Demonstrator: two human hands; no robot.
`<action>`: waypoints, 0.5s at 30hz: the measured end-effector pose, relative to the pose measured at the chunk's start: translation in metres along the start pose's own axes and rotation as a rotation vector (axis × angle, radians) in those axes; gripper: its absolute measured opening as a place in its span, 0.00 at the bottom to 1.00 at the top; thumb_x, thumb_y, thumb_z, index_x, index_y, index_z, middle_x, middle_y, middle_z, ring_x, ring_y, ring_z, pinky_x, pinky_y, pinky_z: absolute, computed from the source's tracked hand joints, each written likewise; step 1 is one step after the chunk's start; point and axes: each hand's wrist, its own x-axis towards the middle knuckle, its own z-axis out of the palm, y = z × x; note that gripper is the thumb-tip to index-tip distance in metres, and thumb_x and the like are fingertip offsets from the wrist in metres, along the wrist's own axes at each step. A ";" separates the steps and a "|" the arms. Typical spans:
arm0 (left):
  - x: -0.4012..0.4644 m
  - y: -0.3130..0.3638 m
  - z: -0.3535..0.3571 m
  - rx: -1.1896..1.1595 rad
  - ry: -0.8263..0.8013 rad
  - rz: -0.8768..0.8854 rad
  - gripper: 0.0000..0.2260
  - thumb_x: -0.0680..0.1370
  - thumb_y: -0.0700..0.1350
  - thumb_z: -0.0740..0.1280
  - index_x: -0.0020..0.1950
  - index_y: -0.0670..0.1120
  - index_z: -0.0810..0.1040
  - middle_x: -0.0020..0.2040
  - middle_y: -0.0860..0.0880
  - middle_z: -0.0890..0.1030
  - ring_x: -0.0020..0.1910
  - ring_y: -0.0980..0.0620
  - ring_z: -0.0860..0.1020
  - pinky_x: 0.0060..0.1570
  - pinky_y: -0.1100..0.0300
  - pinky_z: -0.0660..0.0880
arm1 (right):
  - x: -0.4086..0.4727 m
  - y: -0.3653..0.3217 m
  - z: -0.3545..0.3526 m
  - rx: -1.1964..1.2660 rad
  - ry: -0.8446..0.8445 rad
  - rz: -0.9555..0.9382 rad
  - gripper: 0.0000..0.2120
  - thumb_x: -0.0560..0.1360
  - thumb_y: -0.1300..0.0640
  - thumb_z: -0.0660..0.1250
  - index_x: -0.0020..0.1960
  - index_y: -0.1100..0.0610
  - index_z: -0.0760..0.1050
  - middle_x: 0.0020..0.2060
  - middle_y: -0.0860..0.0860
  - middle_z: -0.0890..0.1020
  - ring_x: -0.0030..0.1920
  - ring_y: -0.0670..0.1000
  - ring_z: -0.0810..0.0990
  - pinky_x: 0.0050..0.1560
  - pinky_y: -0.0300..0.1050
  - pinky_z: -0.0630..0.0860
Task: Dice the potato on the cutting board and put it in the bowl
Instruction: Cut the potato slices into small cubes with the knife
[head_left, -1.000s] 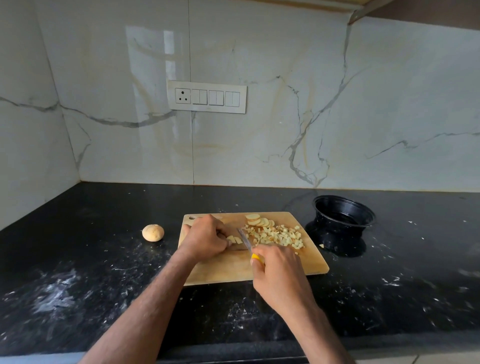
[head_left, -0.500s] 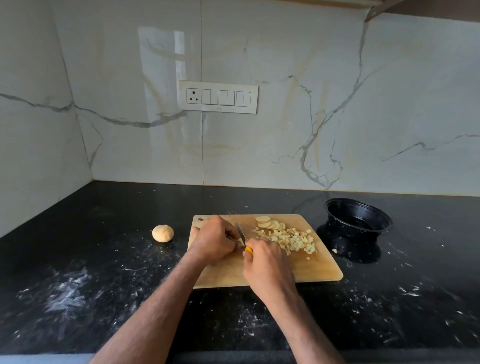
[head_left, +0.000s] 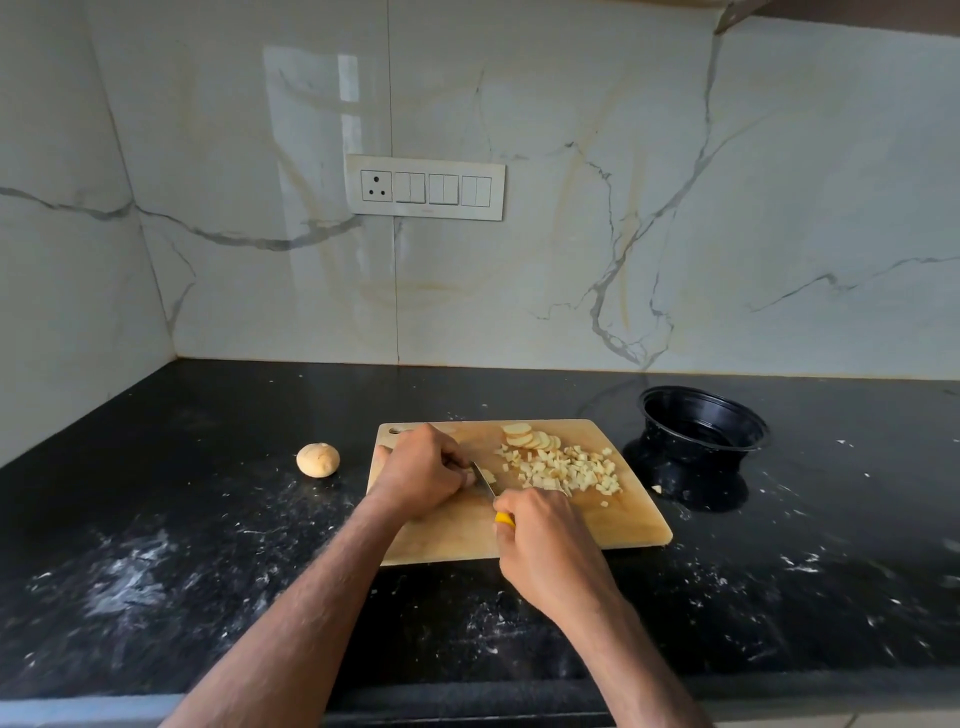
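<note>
Two bare hands work over a wooden cutting board (head_left: 613, 530) that lies on the black, white-flecked counter (head_left: 208, 545). The left hand (head_left: 421, 470) sits on the left part of the board with its fingers curled down over a small piece of potato (head_left: 487, 475), most of which is hidden under the knuckles. The right hand (head_left: 550, 545) is nearer, at the board's near edge, its fingers wrapped tight round the yellow handle of a knife (head_left: 485, 482); only a sliver of yellow shows by the thumb. The blade runs away from that hand toward the left hand's fingertips and meets the held piece just beside them.

Right of the blade, on the far right part of the board, lies a loose heap of pale diced potato (head_left: 566, 470), and touching its far edge a short fanned row of potato slices (head_left: 530, 439) not yet cubed. One cube lies apart on the board near the heap's near side, and a scrap rests on the counter just off the board's right edge.

A black bowl (head_left: 748, 431) stands on the counter just beyond the board's far right corner, apart from it; no potato shows inside. Well to the left of the board a whole round potato (head_left: 318, 459) sits alone. On the marble wall behind hangs a white switch panel (head_left: 425, 187).
</note>
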 end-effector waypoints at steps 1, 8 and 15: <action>0.000 0.000 0.000 0.023 0.009 -0.005 0.02 0.72 0.46 0.78 0.43 0.52 0.87 0.38 0.60 0.82 0.41 0.59 0.78 0.43 0.69 0.70 | -0.004 0.002 -0.004 0.002 -0.002 -0.004 0.08 0.80 0.57 0.68 0.57 0.53 0.83 0.47 0.46 0.84 0.38 0.41 0.73 0.28 0.26 0.64; 0.001 -0.006 -0.006 0.035 -0.032 0.004 0.02 0.72 0.48 0.78 0.44 0.55 0.87 0.38 0.63 0.82 0.47 0.58 0.78 0.58 0.45 0.70 | -0.008 0.005 -0.021 0.021 0.092 0.062 0.05 0.78 0.57 0.68 0.45 0.50 0.82 0.34 0.43 0.80 0.29 0.40 0.73 0.27 0.30 0.65; 0.000 -0.003 -0.010 0.020 -0.046 -0.011 0.04 0.73 0.45 0.77 0.45 0.53 0.88 0.41 0.60 0.84 0.48 0.56 0.79 0.61 0.42 0.72 | 0.016 -0.012 0.003 0.056 0.157 0.051 0.08 0.80 0.54 0.67 0.55 0.53 0.83 0.42 0.44 0.82 0.37 0.41 0.75 0.30 0.28 0.66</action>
